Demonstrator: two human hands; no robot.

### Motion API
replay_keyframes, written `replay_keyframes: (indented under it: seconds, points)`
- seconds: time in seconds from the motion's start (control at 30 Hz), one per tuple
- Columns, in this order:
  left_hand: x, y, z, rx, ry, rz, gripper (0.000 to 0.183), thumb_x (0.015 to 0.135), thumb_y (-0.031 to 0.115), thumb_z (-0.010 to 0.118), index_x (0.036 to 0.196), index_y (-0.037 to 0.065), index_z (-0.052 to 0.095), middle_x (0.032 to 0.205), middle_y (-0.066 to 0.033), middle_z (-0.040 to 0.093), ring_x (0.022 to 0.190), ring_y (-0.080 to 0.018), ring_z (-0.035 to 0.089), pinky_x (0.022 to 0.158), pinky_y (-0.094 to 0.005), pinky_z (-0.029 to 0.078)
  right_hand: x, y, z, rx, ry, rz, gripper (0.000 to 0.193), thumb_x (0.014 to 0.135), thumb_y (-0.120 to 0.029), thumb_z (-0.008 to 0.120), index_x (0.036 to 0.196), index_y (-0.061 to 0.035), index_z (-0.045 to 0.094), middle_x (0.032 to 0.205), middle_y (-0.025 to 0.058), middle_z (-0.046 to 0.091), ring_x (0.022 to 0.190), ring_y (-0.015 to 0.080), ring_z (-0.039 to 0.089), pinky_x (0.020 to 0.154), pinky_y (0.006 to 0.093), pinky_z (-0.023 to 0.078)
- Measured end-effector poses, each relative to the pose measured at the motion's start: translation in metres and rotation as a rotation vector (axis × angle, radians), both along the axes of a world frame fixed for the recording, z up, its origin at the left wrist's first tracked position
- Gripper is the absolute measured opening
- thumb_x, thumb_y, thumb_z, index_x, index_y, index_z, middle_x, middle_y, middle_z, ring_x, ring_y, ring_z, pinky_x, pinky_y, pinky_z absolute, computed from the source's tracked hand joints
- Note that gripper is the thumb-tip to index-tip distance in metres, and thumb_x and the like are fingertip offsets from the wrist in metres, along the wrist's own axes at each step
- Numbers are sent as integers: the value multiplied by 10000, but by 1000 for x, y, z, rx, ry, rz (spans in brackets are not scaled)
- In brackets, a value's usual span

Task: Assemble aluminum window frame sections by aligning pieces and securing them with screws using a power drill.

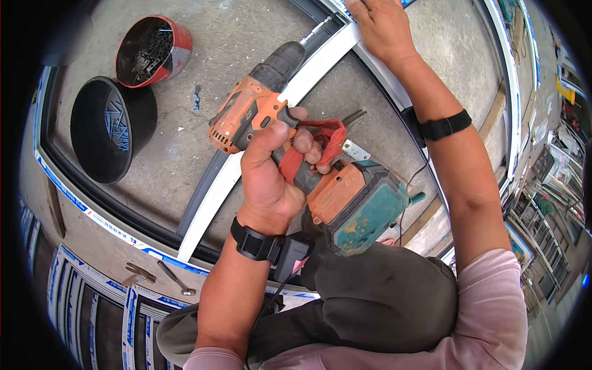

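My left hand (266, 176) is wrapped round the grip of an orange and black cordless drill (237, 111), with a teal battery (370, 213) at its base. Red cloth (330, 139) is wound about the handle by my fingers. From the black chuck a thin silver bit (316, 29) points at the joint where a white bar (213, 203) meets the frame's far side; whether its tip touches, I cannot tell. My right hand (385, 31) rests on the frame by that joint, fingers stretched out and partly cut off by the picture's upper edge.
A red bucket (184, 52) of dark screws and a black bucket (139, 132) of longer silver screws stand inside the large frame (111, 225). Pliers (140, 273) and a hammer-like tool (176, 277) lie near left. More frames (92, 277) lie below; metal racks (542, 240) stand right.
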State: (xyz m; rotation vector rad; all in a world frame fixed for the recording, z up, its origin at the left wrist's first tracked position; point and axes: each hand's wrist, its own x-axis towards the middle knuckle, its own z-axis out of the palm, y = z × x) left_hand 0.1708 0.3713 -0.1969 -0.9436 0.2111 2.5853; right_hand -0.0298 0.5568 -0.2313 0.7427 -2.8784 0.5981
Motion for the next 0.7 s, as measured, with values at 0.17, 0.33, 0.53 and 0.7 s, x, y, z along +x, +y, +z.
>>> replay_keyframes:
  seconds: [0.17,0.33,0.53,0.7]
  points:
    - [3,-2,-4,19,16,-6,321,849,266,581,1074,38,567,717,-32,548,646,-179,555,567,-350,479,0,0,-2,-22,6,4,242,912,-208,509,998,-32,652,898,166,649,901,332,588,1029,470,340]
    - [0,-2,-2,22,6,-21,328,849,269,585,1079,36,567,719,-35,550,643,-182,560,566,-349,484,0,-1,0,-13,-12,-5,250,915,-211,503,1005,-32,652,909,165,650,918,334,588,1036,472,335]
    - [-1,-1,-2,24,7,-29,327,851,269,586,1076,34,566,719,-39,548,646,-181,558,572,-350,485,1,0,-1,5,-21,-12,253,916,-212,501,1007,-31,652,900,165,647,912,334,588,1037,472,334]
    - [-4,-1,-3,37,21,-28,308,863,256,591,1080,37,600,719,-30,549,670,-183,564,586,-363,510,0,-2,1,0,-12,-3,250,917,-213,499,1002,-33,651,885,163,644,902,326,590,1033,469,337]
